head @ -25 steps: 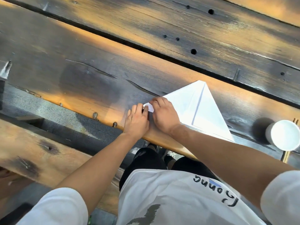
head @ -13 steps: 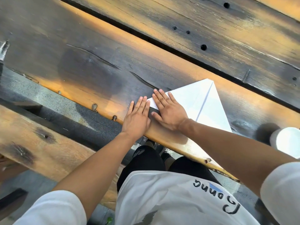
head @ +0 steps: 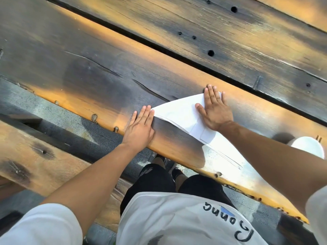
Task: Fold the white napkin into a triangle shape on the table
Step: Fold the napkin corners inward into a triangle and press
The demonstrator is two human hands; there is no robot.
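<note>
I count one white napkin point(head: 178, 114) on the counter point(head: 99, 80). Two hands are in my view, the left hand point(head: 140, 128) and the right hand point(head: 216, 110), both flat with fingers point(head: 209, 91) straight: four fingers show on the left, five on the right. I see one white round object point(head: 307, 146) at the right edge, partly hidden by the arm, and cannot tell what it is. The counter shows two wide planks, with a third only at the top right corner. I make out five dark round holes in the far plank. One lower bench board point(head: 35, 161) lies on my left.
</note>
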